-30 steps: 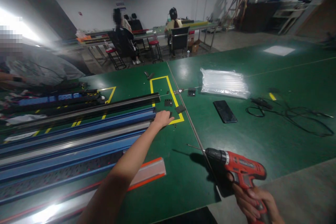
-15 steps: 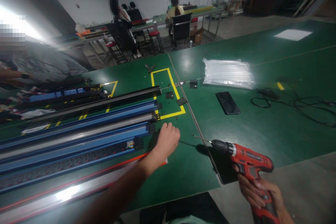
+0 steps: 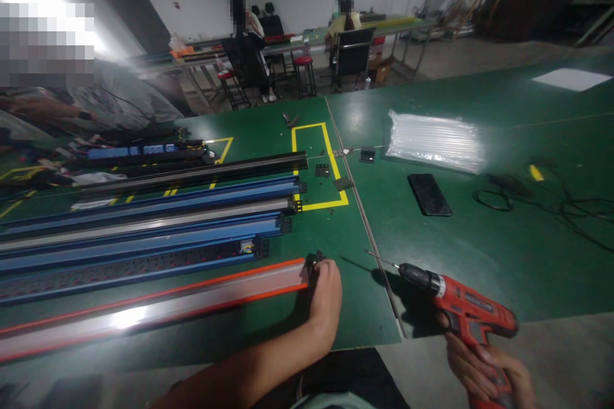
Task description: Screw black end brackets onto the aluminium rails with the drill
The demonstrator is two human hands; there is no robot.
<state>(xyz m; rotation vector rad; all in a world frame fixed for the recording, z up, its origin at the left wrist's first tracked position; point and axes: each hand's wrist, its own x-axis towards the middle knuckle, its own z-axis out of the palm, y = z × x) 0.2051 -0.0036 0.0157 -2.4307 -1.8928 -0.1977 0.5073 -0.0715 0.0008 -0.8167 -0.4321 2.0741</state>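
Note:
My left hand [image 3: 328, 297] is closed on a small black end cap [image 3: 314, 263], at the right end of the red-edged metal profile [image 3: 215, 291]. My fingers partly hide the cap, so I cannot tell whether it is seated in the profile. In my right hand [image 3: 480, 367] is a red cordless drill [image 3: 474, 310], gripped by its handle. Its long thin bit points left over the table seam. Behind the red profile lie several blue and grey profiles, among them a blue one [image 3: 225, 227] with a black cap on its end.
Small black plates [image 3: 368, 154] lie around the yellow tape rectangle [image 3: 316, 207]. Further right are a black phone [image 3: 429, 194], a plastic-wrapped bundle of tubes [image 3: 434, 140] and a tangle of black cable [image 3: 494, 201]. Another person stands at the far left; two people sit at a back table.
My left hand has moved toward me and right, to the red profile's end, where a black end cap now shows at its fingers. The drill stays in my right hand; the view has shifted left.

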